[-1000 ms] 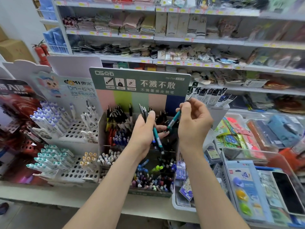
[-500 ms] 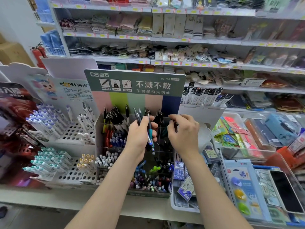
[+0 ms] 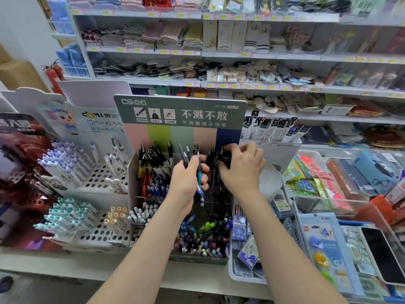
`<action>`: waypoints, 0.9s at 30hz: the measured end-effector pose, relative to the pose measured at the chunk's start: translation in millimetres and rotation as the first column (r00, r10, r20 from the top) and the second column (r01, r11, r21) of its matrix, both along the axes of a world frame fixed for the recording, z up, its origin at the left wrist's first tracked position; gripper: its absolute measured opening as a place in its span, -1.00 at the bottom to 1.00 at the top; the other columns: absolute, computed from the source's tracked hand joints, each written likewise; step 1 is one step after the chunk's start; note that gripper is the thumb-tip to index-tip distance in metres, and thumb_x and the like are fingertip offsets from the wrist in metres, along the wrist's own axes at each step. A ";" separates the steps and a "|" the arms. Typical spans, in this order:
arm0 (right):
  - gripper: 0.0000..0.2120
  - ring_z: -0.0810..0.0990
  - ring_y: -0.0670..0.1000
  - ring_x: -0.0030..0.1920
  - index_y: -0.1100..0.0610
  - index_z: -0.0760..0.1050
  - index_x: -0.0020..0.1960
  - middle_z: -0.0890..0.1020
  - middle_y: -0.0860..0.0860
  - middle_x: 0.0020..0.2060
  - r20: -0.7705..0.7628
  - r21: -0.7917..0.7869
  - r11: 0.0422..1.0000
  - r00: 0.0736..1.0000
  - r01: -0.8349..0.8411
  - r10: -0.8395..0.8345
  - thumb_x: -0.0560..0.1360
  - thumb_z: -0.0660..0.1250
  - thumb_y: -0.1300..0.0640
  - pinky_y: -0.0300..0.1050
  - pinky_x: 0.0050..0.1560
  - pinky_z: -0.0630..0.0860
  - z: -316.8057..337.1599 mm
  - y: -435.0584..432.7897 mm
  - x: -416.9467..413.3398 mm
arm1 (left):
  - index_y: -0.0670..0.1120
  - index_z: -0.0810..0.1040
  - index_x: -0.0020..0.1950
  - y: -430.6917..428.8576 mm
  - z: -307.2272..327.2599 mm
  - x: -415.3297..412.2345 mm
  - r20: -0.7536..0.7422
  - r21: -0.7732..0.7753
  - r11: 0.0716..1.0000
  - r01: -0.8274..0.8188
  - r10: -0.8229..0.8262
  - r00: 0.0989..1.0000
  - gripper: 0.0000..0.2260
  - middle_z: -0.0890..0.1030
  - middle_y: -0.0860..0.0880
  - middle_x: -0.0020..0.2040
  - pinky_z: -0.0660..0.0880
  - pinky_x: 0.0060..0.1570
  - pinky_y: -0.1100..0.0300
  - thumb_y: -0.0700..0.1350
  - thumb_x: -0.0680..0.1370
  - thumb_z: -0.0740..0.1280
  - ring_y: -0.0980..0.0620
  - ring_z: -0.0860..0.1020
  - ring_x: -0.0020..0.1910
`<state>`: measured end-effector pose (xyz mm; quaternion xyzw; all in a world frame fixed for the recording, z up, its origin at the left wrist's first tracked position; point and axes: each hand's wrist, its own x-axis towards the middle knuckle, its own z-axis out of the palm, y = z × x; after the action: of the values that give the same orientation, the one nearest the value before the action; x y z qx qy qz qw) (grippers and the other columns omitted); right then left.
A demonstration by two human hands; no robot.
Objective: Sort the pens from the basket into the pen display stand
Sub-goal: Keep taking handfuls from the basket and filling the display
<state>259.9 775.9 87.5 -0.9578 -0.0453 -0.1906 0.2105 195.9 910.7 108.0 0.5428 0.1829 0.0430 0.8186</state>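
Up at the top tier of the green-headed cardboard pen display stand (image 3: 179, 110), mid-ledge on the white shop shelf (image 3: 65, 270), both hands are busy. Look at the left hand (image 3: 186, 181): it's wrapped tight round a bundle of slim dark and teal click pens (image 3: 199, 174), thumb across them, tips pointing down, clips up in front of the stand's middle column. Just beside it, the right hand (image 3: 241, 170) has its fingers curled down among the black pens (image 3: 213, 156) of the upper right compartment. Whether it pinches one of them I cannot tell; the dark barrels blur together there.

Compartments now. Upper left holds black-capped pens (image 3: 153, 155), upright and packed close. Below that, red and blue pens (image 3: 153, 186) share a slot, red to the left. Lower down come white-capped pens (image 3: 142, 215). The stand's front tray is crammed with mixed coloured pens (image 3: 201, 242), a lime green pen (image 3: 207, 226) lying across the top.

Toward the shelf's left edge, a white perforated plastic rack (image 3: 96, 233) carries purple-capped white pens (image 3: 54, 165) on its upper step, then teal-capped ones (image 3: 63, 218) and a few yellow-capped ones (image 3: 116, 216) on the lower. Toward the right edge, just beside the stand, a white plastic tray (image 3: 241, 279) holds flat packs of refills (image 3: 247, 253).
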 end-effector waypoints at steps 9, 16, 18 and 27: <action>-0.66 0.42 0.21 0.09 0.08 0.50 0.15 0.45 0.12 0.08 0.116 0.044 0.984 0.977 0.173 -0.177 0.47 0.54 0.06 0.11 0.04 0.35 -2.8 13.6 3.7 | -0.21 0.56 0.24 3.5 2.5 -1.7 0.004 -0.034 0.999 0.037 -0.037 0.999 -0.74 0.62 -0.08 -0.18 0.47 -0.39 0.18 -0.08 0.79 0.16 0.03 0.48 -0.36; -0.96 0.52 0.03 0.01 0.06 0.63 0.03 0.59 -0.02 -0.03 0.298 0.389 0.896 0.950 -0.212 0.096 0.59 0.40 0.14 0.04 0.03 0.51 -0.1 18.2 -26.2 | -0.25 0.56 0.29 4.9 -1.8 1.9 0.063 -0.101 0.994 -0.031 0.038 0.997 -0.78 0.73 -0.26 0.12 0.70 0.11 -0.11 -0.16 0.77 0.20 -0.23 0.73 0.11; -0.97 0.61 -0.09 -0.11 0.03 0.64 0.04 0.66 -0.11 -0.11 0.196 0.488 0.810 0.945 -0.325 0.261 0.61 0.45 0.09 -0.04 -0.06 0.59 6.8 22.5 -39.7 | -0.24 0.59 0.29 5.1 -5.2 2.9 0.051 -0.082 0.996 -0.043 0.048 0.998 -0.77 0.72 -0.28 0.16 0.68 0.16 -0.14 -0.15 0.76 0.24 -0.25 0.71 0.17; -0.71 0.67 -0.18 -0.14 0.03 0.63 0.21 0.68 -0.18 -0.20 0.039 0.513 0.795 0.934 -0.324 0.356 0.52 0.53 0.20 -0.36 -0.11 0.54 19.8 17.0 -48.7 | -0.23 0.60 0.33 3.7 -2.4 0.5 0.094 -0.075 0.997 0.033 -0.026 0.995 -0.76 0.72 -0.25 0.18 0.63 0.25 -0.12 -0.17 0.76 0.23 -0.22 0.70 0.21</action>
<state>211.2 793.0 107.3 -0.8485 -0.1580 -0.1263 0.4890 196.4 914.4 105.5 0.5111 0.1383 0.0491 0.8469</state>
